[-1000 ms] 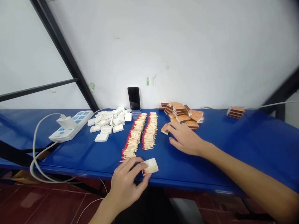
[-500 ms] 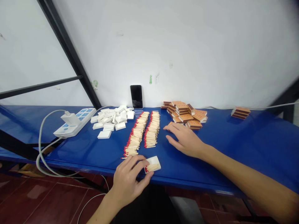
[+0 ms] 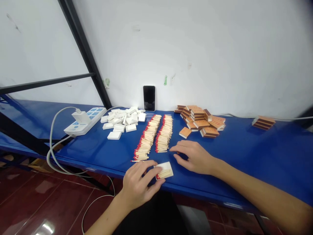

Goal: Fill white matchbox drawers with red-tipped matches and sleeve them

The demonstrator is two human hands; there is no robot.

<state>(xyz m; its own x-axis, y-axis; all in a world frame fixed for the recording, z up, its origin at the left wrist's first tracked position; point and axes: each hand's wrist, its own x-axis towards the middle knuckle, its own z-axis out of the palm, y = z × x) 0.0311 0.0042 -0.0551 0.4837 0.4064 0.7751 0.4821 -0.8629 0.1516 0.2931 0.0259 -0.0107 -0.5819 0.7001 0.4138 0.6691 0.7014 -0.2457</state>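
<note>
At the front edge of the table, my left hand (image 3: 143,179) grips a small white matchbox tray (image 3: 165,165) between thumb and fingers. Several red-headed matches (image 3: 164,174) lie inside the tray on its near side. My right hand (image 3: 194,156) hovers just right of the match rows, with its thumb and index finger apart and nothing between them. Two long rows of loose matches, a left row (image 3: 148,138) and a right row (image 3: 164,133), run away from me with the red heads to the left. An orange matchbox (image 3: 185,132) lies beyond my right hand.
White trays (image 3: 123,119) are heaped at the left, orange matchboxes (image 3: 200,119) at the right. A small matchbox stack (image 3: 263,122) stands far right. A phone (image 3: 149,98) leans on the wall. A power strip (image 3: 85,122) with looping cables lies left beside a black metal frame (image 3: 84,49).
My right hand has drawn back toward me from the orange matchboxes, uncovering one that lies apart from the heap. My left hand still holds the tray. The whole view has shifted slightly.
</note>
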